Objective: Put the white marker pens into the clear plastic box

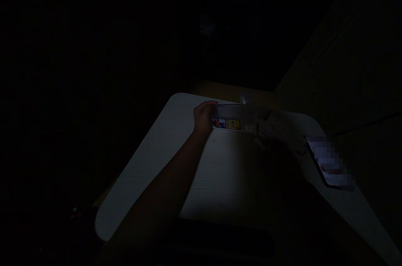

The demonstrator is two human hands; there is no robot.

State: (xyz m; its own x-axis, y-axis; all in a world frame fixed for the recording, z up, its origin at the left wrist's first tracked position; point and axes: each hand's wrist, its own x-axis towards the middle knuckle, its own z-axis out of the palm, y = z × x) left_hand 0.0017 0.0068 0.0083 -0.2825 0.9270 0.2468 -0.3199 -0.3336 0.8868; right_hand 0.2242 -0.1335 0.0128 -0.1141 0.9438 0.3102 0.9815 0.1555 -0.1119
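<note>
Very little light falls on the scene. My left hand [203, 116] is closed around the left end of a clear, see-through plastic container [230, 111], held over the white table [176, 149]. On its near side is a printed label [226, 124] in dark blue, red and yellow. Close to the container's right end is my right hand [271, 128], dark and smeared by motion. Its fingers cannot be made out, nor whether they touch the container. Something clear and shiny [243, 97] catches light just behind the container.
A lit phone or tablet [333, 163] with a blurred-out screen lies on the table's right side. A wall [351, 69] rises beyond that edge, with a dark cable [367, 124] in front of it. The left side and background are nearly black.
</note>
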